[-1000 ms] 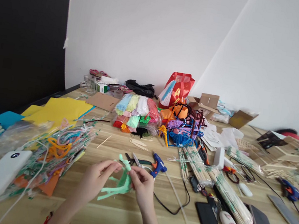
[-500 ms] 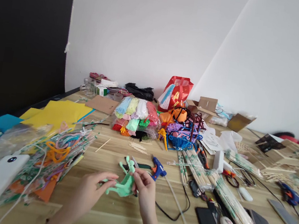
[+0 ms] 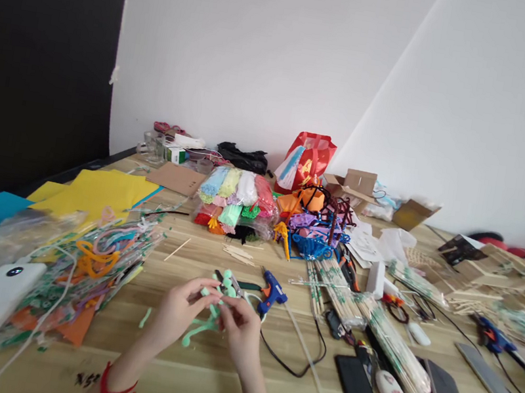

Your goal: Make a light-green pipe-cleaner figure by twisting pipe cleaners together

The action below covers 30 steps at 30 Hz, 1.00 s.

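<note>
Both hands pinch a mint green pipe-cleaner figure (image 3: 209,321) between them: left hand (image 3: 177,310) grips its side, right hand (image 3: 238,327) its top. Blue glue gun (image 3: 270,290) just beyond the right hand; black scribble near the left wrist isn't readable

We've got a wooden table (image 3: 193,385) buried in craft stuff: blue glue gun (image 3: 270,289) mid-table, skewer bundles (image 3: 355,304) right of it, yellow paper sheets (image 3: 94,191) far left, pipe-cleaner packs (image 3: 235,199) behind it.
</note>
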Motion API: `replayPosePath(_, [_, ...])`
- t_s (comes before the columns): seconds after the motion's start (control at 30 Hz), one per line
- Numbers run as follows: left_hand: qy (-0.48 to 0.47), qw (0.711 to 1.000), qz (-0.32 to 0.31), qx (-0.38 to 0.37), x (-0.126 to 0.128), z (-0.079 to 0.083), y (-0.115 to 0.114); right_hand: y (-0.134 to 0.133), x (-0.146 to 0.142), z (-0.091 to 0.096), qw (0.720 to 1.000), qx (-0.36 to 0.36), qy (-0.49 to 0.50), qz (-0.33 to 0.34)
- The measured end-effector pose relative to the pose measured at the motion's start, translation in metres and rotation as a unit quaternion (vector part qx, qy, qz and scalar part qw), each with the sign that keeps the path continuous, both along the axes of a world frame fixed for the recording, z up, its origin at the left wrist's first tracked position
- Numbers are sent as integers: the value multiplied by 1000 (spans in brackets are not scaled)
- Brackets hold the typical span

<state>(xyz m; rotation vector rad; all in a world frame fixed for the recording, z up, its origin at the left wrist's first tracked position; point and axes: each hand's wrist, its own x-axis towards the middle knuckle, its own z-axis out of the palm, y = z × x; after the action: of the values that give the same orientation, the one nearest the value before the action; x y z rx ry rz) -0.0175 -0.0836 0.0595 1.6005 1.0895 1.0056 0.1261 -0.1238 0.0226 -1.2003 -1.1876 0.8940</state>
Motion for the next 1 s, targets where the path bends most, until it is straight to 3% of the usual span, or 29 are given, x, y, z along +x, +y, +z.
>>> replayPosePath(0.13, [-39,999,-8,30,7,-20,18,19,3,-5,987,96,-101,-81])
replayPosePath(0.3, [-18,994,39,101,13,-42,41,41,1,-18,962,159,-169,-146])
replayPosePath(0.63, [71,976,68,194,15,-80,45,48,-5,-48,946,148,-252,-141])
replayPosePath(0.8, [98,974,76,191,14,-86,49,51,-2,-51,947,135,-255,-140])
replayPosePath(1.0, [83,983,33,161,19,-85,42,52,-1,-55,954,128,-227,-146])
